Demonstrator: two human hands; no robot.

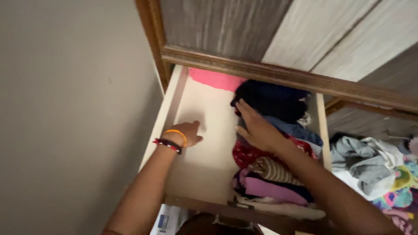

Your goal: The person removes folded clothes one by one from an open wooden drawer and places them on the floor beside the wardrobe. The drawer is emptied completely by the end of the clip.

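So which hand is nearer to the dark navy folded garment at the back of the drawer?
Right. The right hand touches the dark navy folded garment; the left hand lies apart on the bare drawer floor.

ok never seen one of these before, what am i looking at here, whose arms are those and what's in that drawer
There is no machine here. A person wears a camera on their head, so this single picture looks down along their own two bare arms.

They are leaning over an open drawer pulled out of a wooden cabinet, next to a plain wall.

The left hand, with an orange bangle and a dark bracelet on the wrist, rests open on the bare, pale drawer floor. It holds nothing.

The right hand lies flat against a row of folded clothes packed along the drawer's right side, pressing on them rather than closing a grip. A dark garment sits at the back, and something pink shows in the far corner.

To the right, outside the drawer, is a loose heap of clothes.
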